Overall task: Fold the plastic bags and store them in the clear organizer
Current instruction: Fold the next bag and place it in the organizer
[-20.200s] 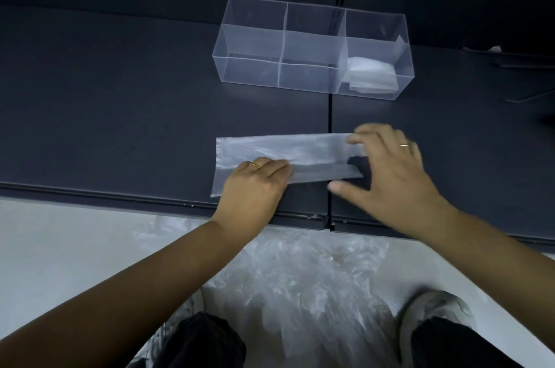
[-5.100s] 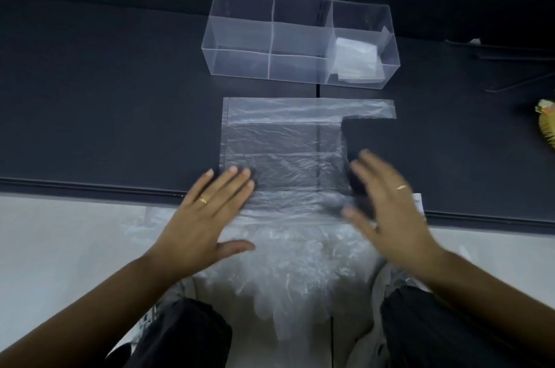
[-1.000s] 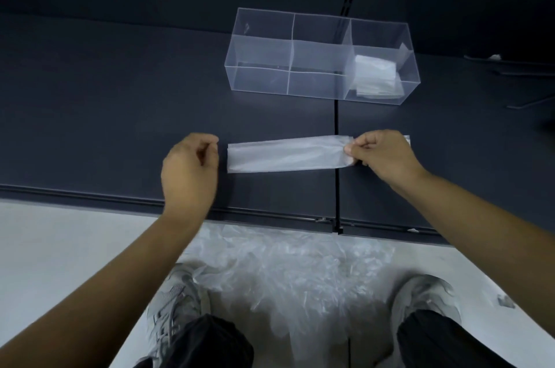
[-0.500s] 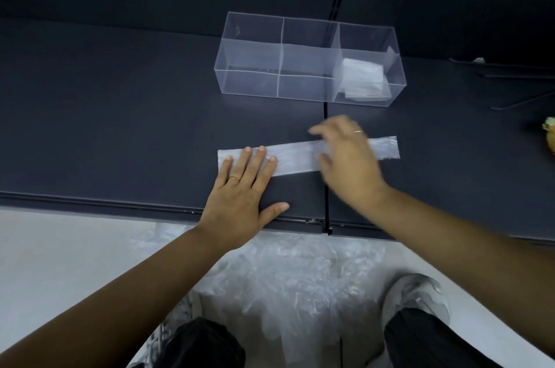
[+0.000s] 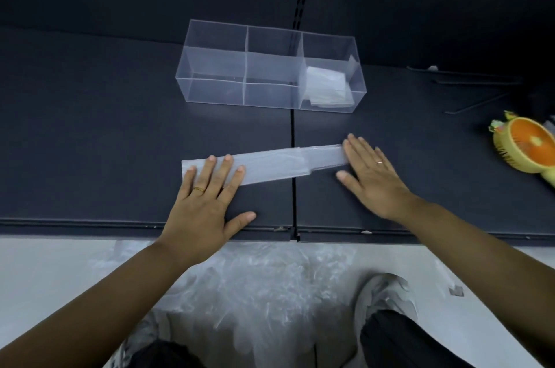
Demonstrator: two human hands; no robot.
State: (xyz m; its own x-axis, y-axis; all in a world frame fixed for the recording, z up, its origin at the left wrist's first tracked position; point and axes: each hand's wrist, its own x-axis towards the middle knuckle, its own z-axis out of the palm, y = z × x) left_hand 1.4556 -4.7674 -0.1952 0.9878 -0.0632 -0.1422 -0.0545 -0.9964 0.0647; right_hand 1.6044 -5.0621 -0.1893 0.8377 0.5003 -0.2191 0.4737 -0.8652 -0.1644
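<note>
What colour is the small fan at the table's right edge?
The fan is yellow with an orange-slice face, seen in the head view.

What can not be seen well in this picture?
Head view:
Folded strip: partly covered near both ends by the left hand and right hand.
Folded bags in the organizer: number unreadable, layers overlap.
Orange fan: cut by the right edge.
Loose bags on the floor: blurred, uncountable.

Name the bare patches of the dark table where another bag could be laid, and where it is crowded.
Bare: the table left of the clear organizer and the folded bag strip; the band between organizer and strip; the gap between the right hand and the orange fan. Crowded: front centre, with the left hand on the strip.
</note>
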